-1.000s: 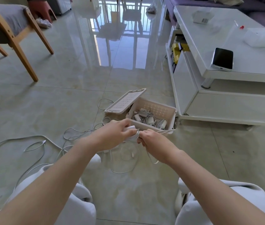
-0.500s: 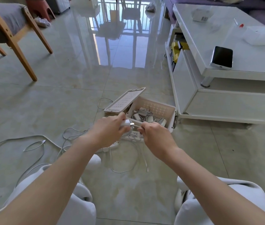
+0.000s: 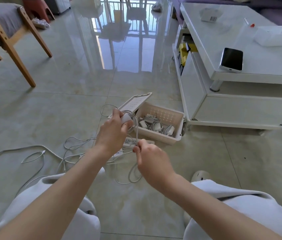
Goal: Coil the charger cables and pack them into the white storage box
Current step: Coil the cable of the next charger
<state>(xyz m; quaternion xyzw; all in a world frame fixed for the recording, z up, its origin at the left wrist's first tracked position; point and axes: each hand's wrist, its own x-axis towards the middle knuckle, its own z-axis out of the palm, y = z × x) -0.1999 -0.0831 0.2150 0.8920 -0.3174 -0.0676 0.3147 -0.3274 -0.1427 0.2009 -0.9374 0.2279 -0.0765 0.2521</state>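
My left hand (image 3: pixel 113 131) grips a white charger block (image 3: pixel 126 118) with cable turns wound round it, just left of the white storage box (image 3: pixel 176 137). My right hand (image 3: pixel 151 161) pinches the same white cable (image 3: pixel 136 134) lower down, and its loose loop (image 3: pixel 134 175) hangs beneath. The box stands on the floor holding several coiled white chargers (image 3: pixel 155 125). Its lid (image 3: pixel 133 103) leans open at the left side. More loose white cables (image 3: pixel 53 155) lie tangled on the tiles to the left.
A white power strip (image 3: pixel 130 142) lies on the floor in front of the box. A white coffee table (image 3: pixel 240 94) with a phone (image 3: pixel 232 59) stands right of the box. A wooden chair (image 3: pixel 10 42) stands far left. My knees fill the bottom edge.
My left hand has lifted the charger block up and away towards the lid. My right hand has dropped lower, drawing the cable taut between them.
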